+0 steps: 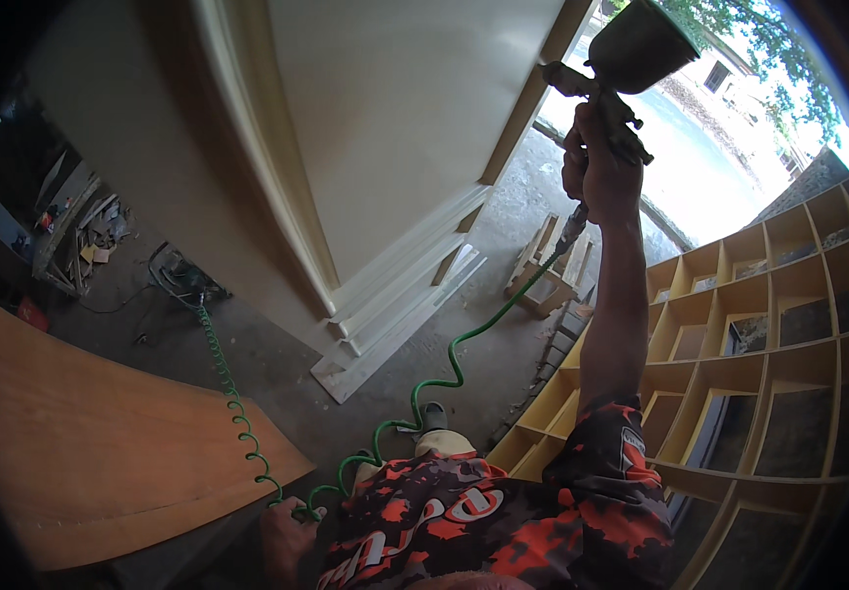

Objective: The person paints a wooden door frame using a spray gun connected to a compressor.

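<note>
High at the upper right, my right hand (601,169) is closed round the grip of a spray gun (613,108), whose dark cup (641,47) sits on top. From the base of the gun a green coiled air hose (457,359) runs down toward my body. My left hand (290,536), low by my side, has its fingers closed round a part of that hose. To the left of the gun stands a large cream panel (395,118) with raised moulding (265,167); the gun is apart from its face.
A wooden cubby shelf unit (709,366) fills the right side. An orange-brown board (110,423) lies at the left. The hose reaches a dark machine (180,275) on the floor, near scrap wood (100,236). A small wooden stand (550,265) is beyond the panel.
</note>
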Demonstrator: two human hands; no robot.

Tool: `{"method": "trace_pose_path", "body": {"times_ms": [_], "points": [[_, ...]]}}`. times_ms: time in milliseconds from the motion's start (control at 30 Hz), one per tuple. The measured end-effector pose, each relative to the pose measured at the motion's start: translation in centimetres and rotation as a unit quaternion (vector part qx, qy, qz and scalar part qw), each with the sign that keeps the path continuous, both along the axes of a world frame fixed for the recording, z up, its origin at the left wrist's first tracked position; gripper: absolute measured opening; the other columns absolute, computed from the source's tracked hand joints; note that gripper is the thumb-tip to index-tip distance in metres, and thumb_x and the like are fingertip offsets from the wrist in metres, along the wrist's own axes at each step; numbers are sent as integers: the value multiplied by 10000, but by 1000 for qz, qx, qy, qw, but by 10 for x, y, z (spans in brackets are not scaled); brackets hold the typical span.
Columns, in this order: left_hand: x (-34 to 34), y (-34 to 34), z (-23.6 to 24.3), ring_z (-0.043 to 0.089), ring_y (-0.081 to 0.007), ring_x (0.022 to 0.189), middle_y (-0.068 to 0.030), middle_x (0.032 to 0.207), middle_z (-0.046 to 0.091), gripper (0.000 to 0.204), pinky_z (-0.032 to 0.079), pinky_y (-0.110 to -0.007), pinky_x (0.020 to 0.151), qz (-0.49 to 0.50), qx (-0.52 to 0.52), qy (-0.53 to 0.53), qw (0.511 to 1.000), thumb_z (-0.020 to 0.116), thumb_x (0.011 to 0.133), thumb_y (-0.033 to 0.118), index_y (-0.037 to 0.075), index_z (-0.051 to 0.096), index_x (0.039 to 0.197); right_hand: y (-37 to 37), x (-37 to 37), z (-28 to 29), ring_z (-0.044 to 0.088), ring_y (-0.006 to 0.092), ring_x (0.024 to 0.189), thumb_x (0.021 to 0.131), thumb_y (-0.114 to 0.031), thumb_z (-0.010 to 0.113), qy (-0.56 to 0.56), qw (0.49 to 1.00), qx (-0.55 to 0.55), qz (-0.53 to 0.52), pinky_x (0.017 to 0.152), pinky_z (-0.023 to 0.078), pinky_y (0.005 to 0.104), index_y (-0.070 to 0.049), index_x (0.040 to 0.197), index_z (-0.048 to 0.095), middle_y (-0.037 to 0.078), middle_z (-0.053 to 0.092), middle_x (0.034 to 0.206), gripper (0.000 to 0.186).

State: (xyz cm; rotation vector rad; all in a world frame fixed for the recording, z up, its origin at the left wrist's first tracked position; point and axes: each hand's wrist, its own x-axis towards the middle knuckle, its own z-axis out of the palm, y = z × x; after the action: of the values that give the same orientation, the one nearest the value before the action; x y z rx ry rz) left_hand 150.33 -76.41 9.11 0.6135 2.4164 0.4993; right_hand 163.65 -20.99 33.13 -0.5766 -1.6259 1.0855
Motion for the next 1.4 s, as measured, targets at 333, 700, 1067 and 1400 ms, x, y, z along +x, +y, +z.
{"method": "trace_pose_path", "body": {"times_ms": [333,700,1067,1400], "points": [[-26,-47,7,749,-293,744,-146,772,743,354,552,-422,689,5,-26,-27,999,888,838,314,9,711,879,-83,-22,-5,360,73,361,1070,-339,652,-1,999,-18,33,366,234,276,-112,769,550,-26,434,539,391],[-50,-89,2,711,-312,706,-163,751,718,328,540,-437,689,2,-25,-6,1000,929,785,236,3,701,815,-188,-55,-7,379,55,386,1078,-284,645,27,995,-63,70,363,235,266,-112,821,571,-26,456,560,318],[-69,-132,-34,731,-399,803,-201,778,715,361,532,-492,681,-52,-38,46,997,911,797,287,10,679,801,-280,-85,-10,499,13,576,1037,-118,687,-7,989,19,149,493,377,251,-4,1124,699,-52,554,647,143],[-82,-138,-50,733,-412,851,-211,812,718,310,548,-503,739,-57,-21,44,997,913,767,249,27,704,825,-287,-95,-11,530,41,651,1019,-130,722,-55,963,131,231,545,427,280,16,1151,692,0,602,721,200]]}}
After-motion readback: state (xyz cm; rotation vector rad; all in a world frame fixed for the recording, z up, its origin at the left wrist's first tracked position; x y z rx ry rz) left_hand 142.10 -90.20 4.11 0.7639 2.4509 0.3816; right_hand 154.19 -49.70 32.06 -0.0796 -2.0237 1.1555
